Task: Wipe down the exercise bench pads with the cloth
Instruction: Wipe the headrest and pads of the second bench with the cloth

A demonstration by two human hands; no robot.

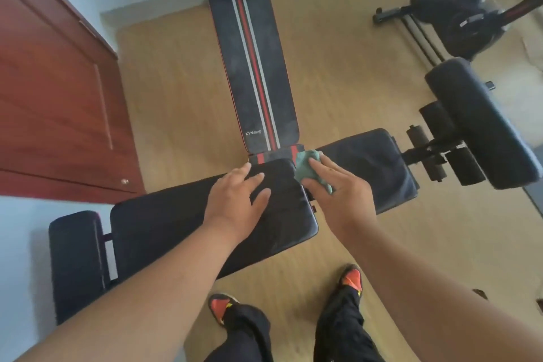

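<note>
Across the middle of the head view, a black padded exercise bench (pixel 188 232) is seen lying on a light wooden floor (pixel 338 82), its long pad running from lower left toward the right. The left hand (pixel 235 200) is laid flat on the near end of this pad, with the fingers spread and straight, so nothing is gripped by it. Just beside it, the right hand (pixel 340 188) is pressed down onto a small crumpled pale green cloth (pixel 308 169), the fingers stretched over it; whether the cloth is pinched underneath cannot be told. The cloth is located at the gap where the long pad meets a second black seat pad (pixel 373 167), touching the edge of both.

Beyond the hands, a long black board with red and grey stripes (pixel 252 67) is seen running away toward the wall, with a small white brand mark printed near its close end. At the left end of the bench, a black foam roller pad (pixel 76 261) is mounted. To the right, another broad black cushion (pixel 482 123) and short black foam rollers (pixel 452 150) are carried on a metal frame. A dark exercise bike (pixel 458 0) is placed at the upper right. A reddish-brown wooden door (pixel 53 91) fills the left side. Orange-and-black shoes (pixel 351 278) and black trousers (pixel 340 323) are visible at the bottom.
</note>
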